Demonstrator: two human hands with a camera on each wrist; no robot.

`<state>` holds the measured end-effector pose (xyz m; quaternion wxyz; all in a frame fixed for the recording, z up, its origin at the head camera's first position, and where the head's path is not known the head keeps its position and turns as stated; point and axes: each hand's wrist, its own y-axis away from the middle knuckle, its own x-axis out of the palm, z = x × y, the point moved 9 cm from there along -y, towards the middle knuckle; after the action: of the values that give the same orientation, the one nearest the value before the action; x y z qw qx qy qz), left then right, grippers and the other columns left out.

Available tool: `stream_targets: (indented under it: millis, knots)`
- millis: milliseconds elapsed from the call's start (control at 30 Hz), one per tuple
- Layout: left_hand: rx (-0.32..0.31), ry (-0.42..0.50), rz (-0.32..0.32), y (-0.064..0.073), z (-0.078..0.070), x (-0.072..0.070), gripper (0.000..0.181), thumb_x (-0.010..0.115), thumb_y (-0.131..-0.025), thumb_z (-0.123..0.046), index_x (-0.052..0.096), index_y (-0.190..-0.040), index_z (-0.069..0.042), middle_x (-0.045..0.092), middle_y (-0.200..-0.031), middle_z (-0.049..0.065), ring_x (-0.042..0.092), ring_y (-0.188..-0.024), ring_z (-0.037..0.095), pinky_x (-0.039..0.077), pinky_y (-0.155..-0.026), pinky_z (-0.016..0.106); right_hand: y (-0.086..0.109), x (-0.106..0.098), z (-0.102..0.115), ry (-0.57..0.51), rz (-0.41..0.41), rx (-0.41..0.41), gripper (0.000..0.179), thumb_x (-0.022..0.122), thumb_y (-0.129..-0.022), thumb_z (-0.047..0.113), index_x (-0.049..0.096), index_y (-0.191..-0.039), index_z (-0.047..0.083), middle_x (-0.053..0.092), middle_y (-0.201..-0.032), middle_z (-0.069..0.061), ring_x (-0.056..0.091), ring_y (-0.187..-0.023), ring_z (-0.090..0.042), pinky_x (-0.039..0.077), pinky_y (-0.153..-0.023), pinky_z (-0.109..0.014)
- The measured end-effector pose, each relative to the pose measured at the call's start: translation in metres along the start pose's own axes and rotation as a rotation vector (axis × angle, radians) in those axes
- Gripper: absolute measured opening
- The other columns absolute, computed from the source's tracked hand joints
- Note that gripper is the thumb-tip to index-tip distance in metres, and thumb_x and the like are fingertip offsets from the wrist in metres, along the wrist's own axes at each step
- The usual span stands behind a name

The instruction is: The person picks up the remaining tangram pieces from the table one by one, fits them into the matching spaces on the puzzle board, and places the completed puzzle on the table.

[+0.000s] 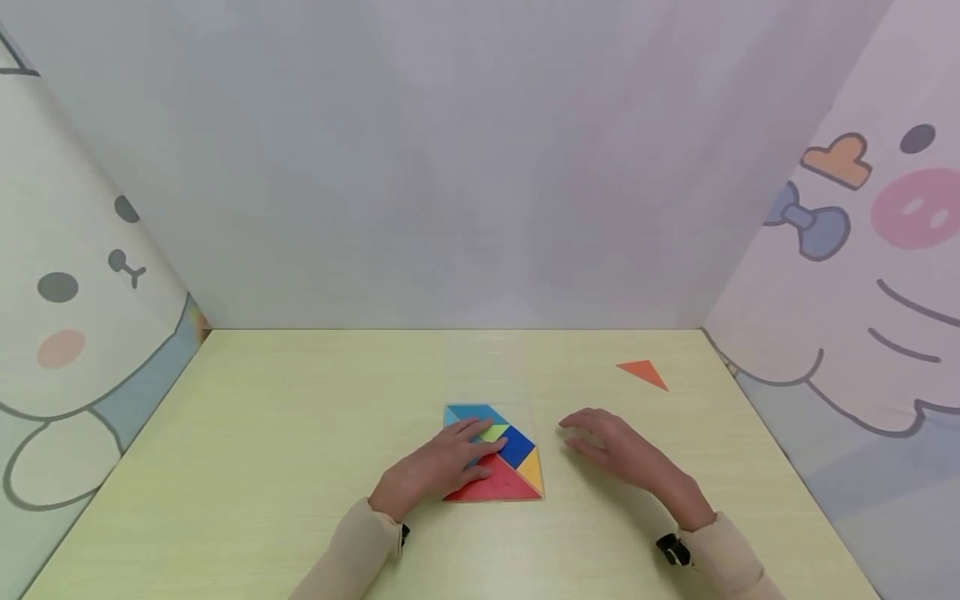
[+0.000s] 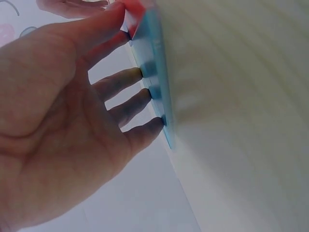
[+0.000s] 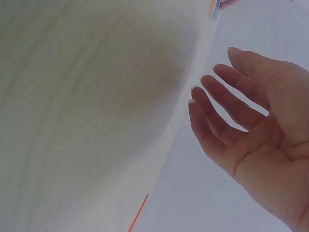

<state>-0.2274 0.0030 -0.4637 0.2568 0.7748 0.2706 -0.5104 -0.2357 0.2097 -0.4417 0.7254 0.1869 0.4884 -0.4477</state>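
A tangram puzzle sits mid-table, its flat pieces fitted together. My left hand [image 1: 442,464] lies over its left part, fingers spread and fingertips pressing on the pieces, covering some of them. Near its thumb is a large red triangle [image 1: 502,486]. Beyond the fingertips show a dark blue square [image 1: 517,448], a yellow triangle [image 1: 531,472], a small light green piece [image 1: 493,432] and a teal piece [image 1: 476,411] at the far edge. To the right of the puzzle, my right hand [image 1: 622,450] hovers above the table with loosely bent fingers and nothing in it.
A loose orange triangle [image 1: 647,373] lies on the pale wooden table [image 1: 300,417], beyond my right hand. At the back rises a plain whitish wall [image 1: 450,167]. Side panels with cartoon animals [image 1: 60,350] border the table left and right.
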Motion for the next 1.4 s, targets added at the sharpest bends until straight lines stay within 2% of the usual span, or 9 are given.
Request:
stream_targets:
  millis: [133,433,800,1100,1400]
  knots:
    - [0.008,0.005,-0.007,0.000,-0.001,-0.001,0.054,0.063,-0.103,-0.032,0.050,-0.154,-0.018,0.039,-0.161,0.011,0.033,-0.149,0.033,0.037,-0.117,0.047,0.002,-0.006,-0.010,-0.010,-0.039,0.019,0.027,0.074,-0.094,0.003,0.070,-0.121,0.001,0.072,-0.117,-0.010,0.067,-0.110,-0.030,0.056,-0.092,-0.048]
    - [-0.002,0.030,-0.001,0.001,-0.002,0.000,0.054,0.064,-0.103,-0.031,0.050,-0.154,-0.018,0.038,-0.162,0.011,0.032,-0.149,0.032,0.037,-0.117,0.047,0.006,-0.018,-0.036,-0.035,-0.101,0.128,0.026,0.072,-0.095,0.004,0.070,-0.120,-0.002,0.071,-0.118,-0.013,0.068,-0.106,-0.033,0.057,-0.088,-0.049]
    - [0.005,0.035,0.000,0.001,-0.002,0.000,0.054,0.063,-0.103,-0.031,0.050,-0.154,-0.017,0.038,-0.162,0.012,0.032,-0.150,0.033,0.034,-0.118,0.047,0.010,-0.030,-0.060,-0.063,-0.195,0.187,0.024,0.073,-0.094,0.004,0.071,-0.117,-0.005,0.072,-0.113,-0.016,0.069,-0.100,-0.035,0.057,-0.084,-0.051]
    - [0.002,0.037,0.002,0.002,-0.003,-0.001,0.053,0.063,-0.104,-0.031,0.050,-0.154,-0.018,0.038,-0.162,0.012,0.032,-0.150,0.033,0.034,-0.118,0.047,0.011,-0.041,-0.075,-0.041,-0.224,0.222,0.025,0.072,-0.095,0.003,0.069,-0.118,-0.008,0.071,-0.113,-0.022,0.069,-0.100,-0.039,0.057,-0.085,-0.054]
    - [-0.008,0.038,0.008,0.004,-0.002,-0.001,0.053,0.062,-0.104,-0.031,0.049,-0.154,-0.019,0.038,-0.161,0.011,0.032,-0.149,0.033,0.035,-0.118,0.046,0.010,-0.048,-0.098,-0.080,-0.218,0.290,0.026,0.069,-0.096,0.003,0.067,-0.119,-0.012,0.069,-0.117,-0.028,0.070,-0.100,-0.044,0.058,-0.084,-0.054]
